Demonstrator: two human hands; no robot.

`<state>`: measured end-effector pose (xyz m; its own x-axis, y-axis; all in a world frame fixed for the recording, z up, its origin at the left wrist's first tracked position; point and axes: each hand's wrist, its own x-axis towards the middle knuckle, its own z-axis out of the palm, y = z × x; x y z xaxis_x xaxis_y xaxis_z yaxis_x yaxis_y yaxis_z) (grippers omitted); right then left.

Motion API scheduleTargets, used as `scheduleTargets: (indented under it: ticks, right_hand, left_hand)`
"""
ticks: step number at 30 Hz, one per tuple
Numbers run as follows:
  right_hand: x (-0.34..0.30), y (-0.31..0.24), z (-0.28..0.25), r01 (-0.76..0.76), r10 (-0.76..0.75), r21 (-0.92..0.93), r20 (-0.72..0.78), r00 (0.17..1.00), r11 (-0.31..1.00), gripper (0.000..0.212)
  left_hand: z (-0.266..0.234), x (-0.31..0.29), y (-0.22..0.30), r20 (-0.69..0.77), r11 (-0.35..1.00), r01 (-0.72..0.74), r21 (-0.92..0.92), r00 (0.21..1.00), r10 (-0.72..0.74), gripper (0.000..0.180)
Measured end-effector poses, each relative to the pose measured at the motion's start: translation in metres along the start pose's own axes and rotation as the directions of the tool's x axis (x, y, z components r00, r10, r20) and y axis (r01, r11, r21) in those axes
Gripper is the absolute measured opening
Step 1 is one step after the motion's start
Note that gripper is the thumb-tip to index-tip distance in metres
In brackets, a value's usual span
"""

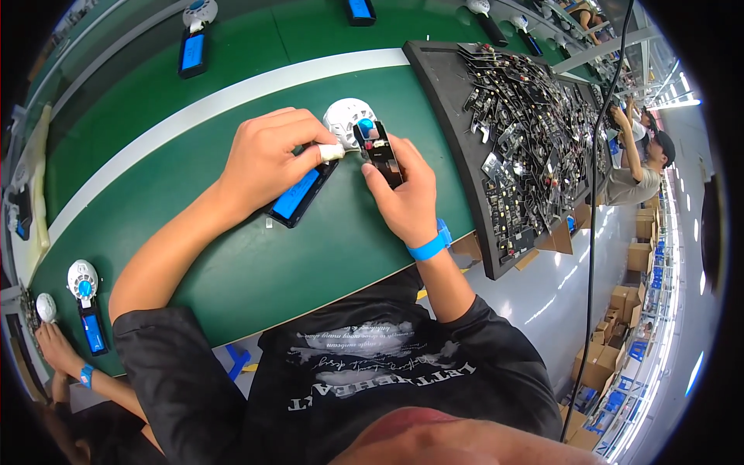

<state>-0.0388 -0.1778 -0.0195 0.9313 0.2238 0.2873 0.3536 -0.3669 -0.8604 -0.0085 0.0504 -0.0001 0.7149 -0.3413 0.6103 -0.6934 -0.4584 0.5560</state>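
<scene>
Head view: the left hand (267, 159) rests on the green tabletop (232, 256) with its grip closed on a small white piece (331, 152), pressing over a black device with a blue face (298, 195). The right hand (403, 194) grasps a small black component (382, 155) against the white round unit (346, 120) at that device's far end. A black tray of loose parts (465, 147) lies just to the right.

Left hand (263, 159) pressing on a flat black device with a blue screen (298, 194) on the green belt (232, 263), right hand (403, 194) gripping a small black part (384, 159) against a white round fan (349, 120), black tray of loose parts (511, 124) to the right, another person's hand (54, 345) near left.
</scene>
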Motion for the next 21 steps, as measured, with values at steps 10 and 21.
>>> scheduleTargets:
  ticks: [10, 21]
  right_hand:
    - [-0.003, -0.01, 0.024, 0.274, -0.29, -0.332, 0.001, 0.957, 0.903, 0.06]
    - [-0.009, -0.013, 0.017, 0.253, -0.251, -0.4, 0.058, 0.966, 0.881, 0.068]
  left_hand:
    - [0.008, 0.003, 0.019, -0.014, 0.972, -0.1, 0.213, 0.994, 0.106, 0.012]
    - [0.016, -0.003, 0.029, -0.023, 0.885, -0.144, 0.442, 0.985, 0.172, 0.014]
